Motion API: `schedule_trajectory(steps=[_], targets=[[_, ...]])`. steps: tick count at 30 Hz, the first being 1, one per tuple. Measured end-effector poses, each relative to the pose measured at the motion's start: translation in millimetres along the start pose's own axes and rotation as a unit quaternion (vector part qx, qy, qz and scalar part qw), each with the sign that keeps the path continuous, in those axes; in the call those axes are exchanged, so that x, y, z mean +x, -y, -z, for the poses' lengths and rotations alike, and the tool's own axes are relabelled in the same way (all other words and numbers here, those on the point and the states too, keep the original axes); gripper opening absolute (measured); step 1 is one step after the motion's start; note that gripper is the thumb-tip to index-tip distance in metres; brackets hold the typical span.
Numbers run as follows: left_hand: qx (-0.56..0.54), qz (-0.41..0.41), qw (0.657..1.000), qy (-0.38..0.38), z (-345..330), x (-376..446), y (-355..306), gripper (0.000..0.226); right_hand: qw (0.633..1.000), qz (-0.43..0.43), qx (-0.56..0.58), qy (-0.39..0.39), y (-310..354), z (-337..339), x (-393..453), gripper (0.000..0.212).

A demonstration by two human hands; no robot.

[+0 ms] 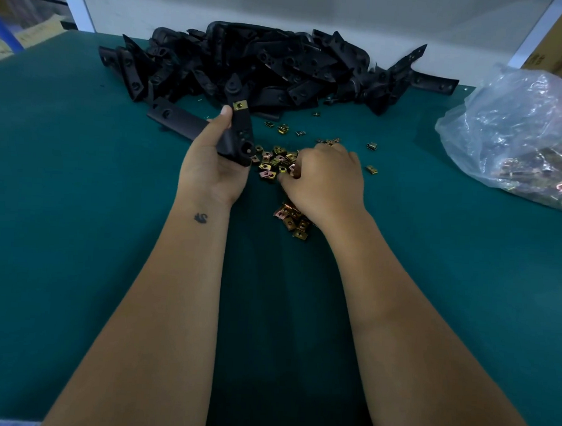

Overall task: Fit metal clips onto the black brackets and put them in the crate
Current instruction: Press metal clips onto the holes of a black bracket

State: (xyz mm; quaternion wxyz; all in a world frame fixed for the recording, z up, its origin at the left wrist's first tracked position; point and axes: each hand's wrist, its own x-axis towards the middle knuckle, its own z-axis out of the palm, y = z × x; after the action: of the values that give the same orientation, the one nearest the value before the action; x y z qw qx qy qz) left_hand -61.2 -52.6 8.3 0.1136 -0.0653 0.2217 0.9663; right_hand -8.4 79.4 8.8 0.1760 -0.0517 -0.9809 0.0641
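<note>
My left hand (210, 166) grips a black bracket (238, 126), held upright above the green table, thumb along its side. One brass metal clip (238, 105) sits fitted near the bracket's upper end. My right hand (323, 179) lies knuckles up on a scattered heap of loose metal clips (272, 162), its fingertips curled down among them; what they pinch is hidden. More clips (292, 221) lie under my right wrist. A big pile of black brackets (264, 65) fills the back of the table. No crate is in view.
The green table (78, 202) carries a clear plastic bag of clips (524, 137) at the right. One loose bracket (177, 117) lies just behind my left hand. A white wall and frame posts stand behind the pile.
</note>
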Motion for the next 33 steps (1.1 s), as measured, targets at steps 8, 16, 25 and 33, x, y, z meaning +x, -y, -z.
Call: schedule_trajectory(steps=[8,16,25,33], targets=[[0.027,0.011,1.000,-0.013,-2,2,3,0.006,0.997,0.022,0.072,0.008,9,0,-2,0.011],[0.031,0.024,0.999,0.000,-3,-2,4,0.007,0.977,-0.013,0.214,0.008,9,-1,0,0.031],[0.052,0.048,0.997,0.026,-7,-7,6,0.021,0.798,-0.156,0.576,-0.085,4,9,6,0.023],[0.029,0.042,0.998,0.044,-6,-4,11,0.030,0.695,-0.149,0.700,-0.065,5,15,5,0.022]])
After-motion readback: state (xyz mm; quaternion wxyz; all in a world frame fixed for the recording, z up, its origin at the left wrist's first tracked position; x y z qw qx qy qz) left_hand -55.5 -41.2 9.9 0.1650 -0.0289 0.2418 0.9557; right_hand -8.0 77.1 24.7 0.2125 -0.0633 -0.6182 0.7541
